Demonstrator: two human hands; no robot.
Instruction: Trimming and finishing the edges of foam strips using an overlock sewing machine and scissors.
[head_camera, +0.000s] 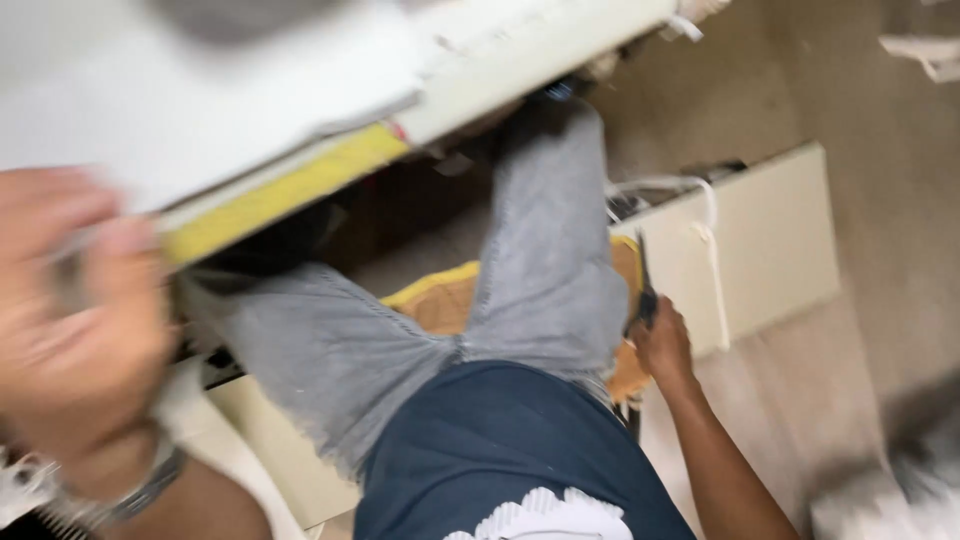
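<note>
Head view, the only one I have. I am looking straight down past a dark blue shirt and grey trousers (520, 300); the person sits on an ochre cushion (440, 300) on a pale floor (880, 250).

Right hand (660, 345): lowered beside the right thigh, fingers closed around a slim dark tool (645, 285). The tool stands roughly upright from the fist, its tip near the edge of a flat cream board (770, 240) lying on the floor. I cannot tell what kind of tool it is; it is thin and partly blurred. A white cord (710, 230) loops over that board just beside the tool.

Left hand (75, 300): raised close to the camera and heavily blurred, a metal bracelet at the wrist. It sits against the lower edge of a large white panel (200, 110) that carries a yellow strip (290, 190) along its side. Whether the fingers grip the panel or only press it, I cannot tell.

My judgement: the step in hand is steadying the white panel overhead while the tool is kept ready. The next move calls for a firm left-hand hold before the tool is brought up.
</note>
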